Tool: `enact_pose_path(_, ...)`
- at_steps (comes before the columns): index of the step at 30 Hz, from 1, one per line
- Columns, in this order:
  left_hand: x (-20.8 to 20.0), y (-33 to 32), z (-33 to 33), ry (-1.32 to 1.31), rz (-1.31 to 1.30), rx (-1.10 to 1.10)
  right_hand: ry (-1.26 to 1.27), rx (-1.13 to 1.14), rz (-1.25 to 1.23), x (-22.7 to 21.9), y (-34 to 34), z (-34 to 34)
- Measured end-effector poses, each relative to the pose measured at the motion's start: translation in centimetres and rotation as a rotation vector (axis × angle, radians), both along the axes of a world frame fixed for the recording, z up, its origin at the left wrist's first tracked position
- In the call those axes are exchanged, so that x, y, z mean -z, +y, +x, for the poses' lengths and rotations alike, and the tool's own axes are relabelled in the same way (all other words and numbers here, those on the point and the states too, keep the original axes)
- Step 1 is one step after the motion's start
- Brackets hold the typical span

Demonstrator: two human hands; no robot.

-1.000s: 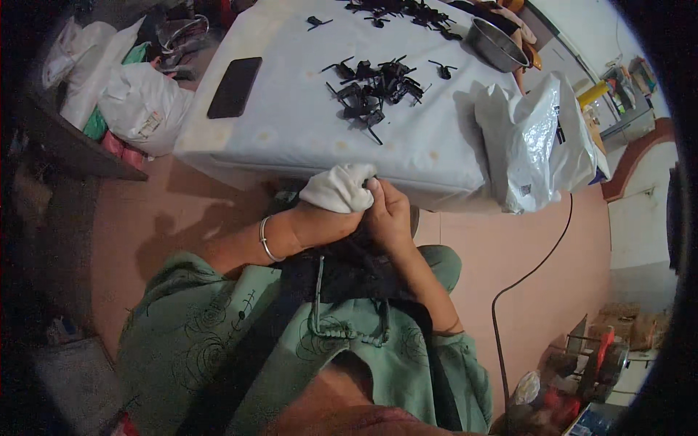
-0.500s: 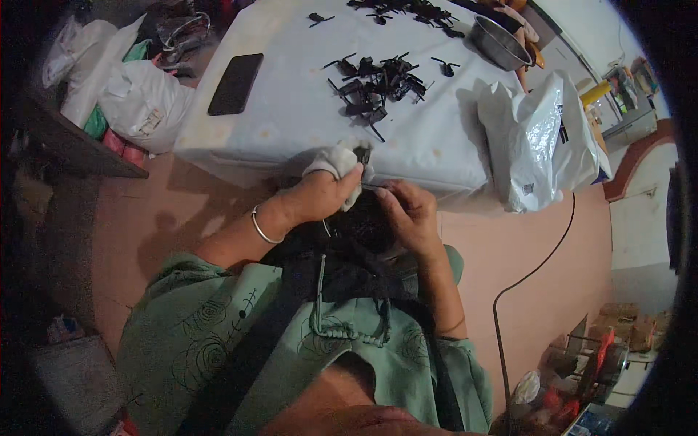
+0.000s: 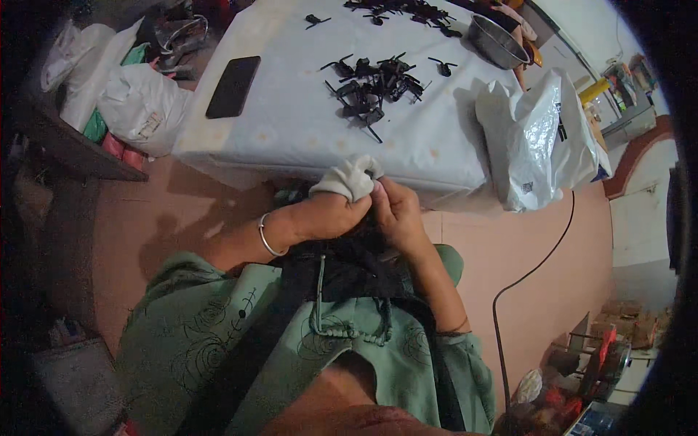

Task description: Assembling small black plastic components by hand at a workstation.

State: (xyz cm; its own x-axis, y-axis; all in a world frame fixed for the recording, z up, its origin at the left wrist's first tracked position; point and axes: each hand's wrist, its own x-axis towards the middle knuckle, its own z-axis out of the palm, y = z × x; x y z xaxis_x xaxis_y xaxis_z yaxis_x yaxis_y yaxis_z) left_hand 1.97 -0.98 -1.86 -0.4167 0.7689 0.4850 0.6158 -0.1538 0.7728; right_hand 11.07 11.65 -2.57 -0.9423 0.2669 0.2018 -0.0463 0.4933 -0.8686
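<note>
My left hand (image 3: 320,216), with a silver bangle at its wrist, is closed in front of the table edge. White cloth (image 3: 347,180) covers its fingers. A dark bit of a small black part (image 3: 371,174) shows at the cloth's end; the rest is hidden. Meeting it from the right, my right hand (image 3: 401,214) is pinched, thumb and fingers pressed together against the cloth. What lies between those fingertips cannot be made out. On the table beyond, a pile of small black parts with thin prongs (image 3: 378,87) lies, one single part just right of it.
A black phone (image 3: 233,87) lies on the white-covered table (image 3: 291,123). More black parts (image 3: 407,10) and a metal bowl (image 3: 497,43) sit at the far side. A white plastic bag (image 3: 527,145) stands at the right corner; a black cable (image 3: 534,265) crosses the floor.
My right hand has moved up and left to meet the left one. The black part, plainer before above my left fingers, is now mostly hidden. My left hand has turned and lowered slightly.
</note>
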Motion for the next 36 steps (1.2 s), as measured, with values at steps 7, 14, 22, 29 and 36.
enact_pose_path(7,-0.3,0.3,0.0,0.170,0.037,-0.035,0.118,0.011,-0.207,1.8,-0.7,-0.4)
enact_pose_path(14,1.0,0.2,-1.0,-0.328,-0.067,0.036,0.014,-0.066,-0.360,-1.3,-0.2,-0.2)
enact_pose_path(22,1.4,0.1,-0.1,0.284,0.048,-0.115,-0.007,0.069,0.119,-3.0,-1.2,-0.1)
enact_pose_path(29,1.5,-0.2,0.6,0.066,0.056,-0.137,0.033,0.033,0.070,-1.9,-2.1,-0.2)
enact_pose_path(36,0.8,0.1,0.1,0.042,0.054,-0.124,0.198,0.075,-0.127,1.5,-2.3,-1.2)
